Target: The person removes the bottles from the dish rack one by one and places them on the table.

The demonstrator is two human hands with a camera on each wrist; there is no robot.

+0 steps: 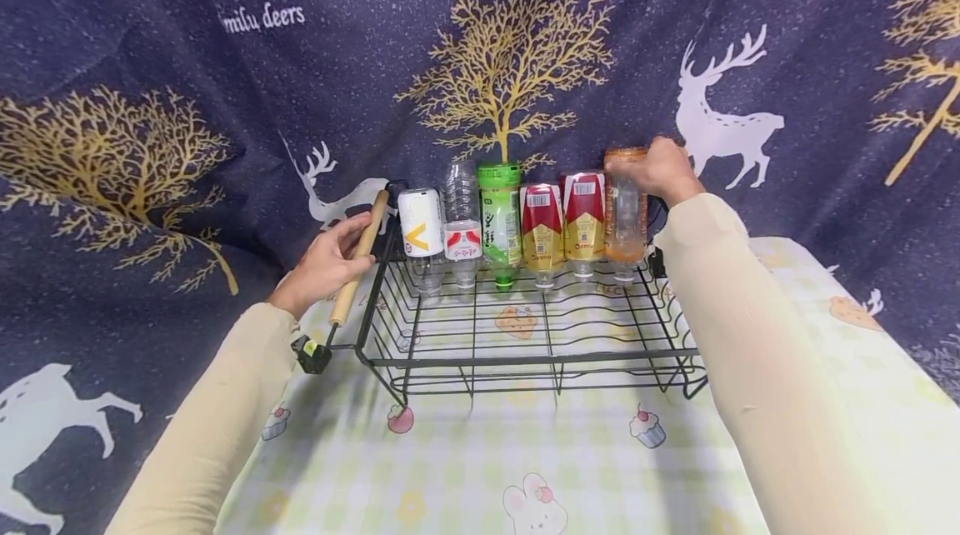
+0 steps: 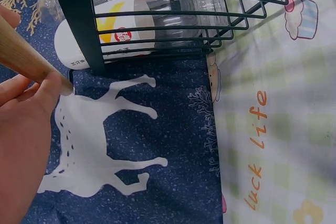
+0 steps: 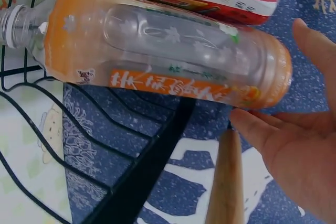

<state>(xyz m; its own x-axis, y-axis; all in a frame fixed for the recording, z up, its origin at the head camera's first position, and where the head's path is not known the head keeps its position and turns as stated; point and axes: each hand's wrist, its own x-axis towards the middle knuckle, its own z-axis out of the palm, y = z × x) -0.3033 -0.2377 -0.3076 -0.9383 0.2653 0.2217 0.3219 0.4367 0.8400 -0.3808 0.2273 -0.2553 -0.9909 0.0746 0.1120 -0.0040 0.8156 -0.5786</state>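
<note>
My left hand (image 1: 327, 260) holds the wooden handle (image 1: 360, 256) at the left end of a black wire rack (image 1: 517, 362), the thumb pressed along it in the left wrist view. An orange-wrapped clear plastic bottle (image 3: 168, 51) stands neck down at the right end of the rack's back row. Close by its base is my right hand (image 3: 299, 140), thumb apart from the bottle and fingertips at its edge. Leftward along the row are two red-and-gold bottles (image 1: 584, 214), a green bottle (image 1: 500, 218), a clear bottle (image 1: 462, 239) with a red-and-white label, and a white-labelled bottle (image 1: 420, 222).
A second wooden handle (image 3: 226, 182) hangs at the rack's right end. Under the rack lies a checked tablecloth (image 1: 465, 468) with cupcake and rabbit prints. Behind it hangs a dark blue cloth (image 1: 360, 85) with gold trees and white deer.
</note>
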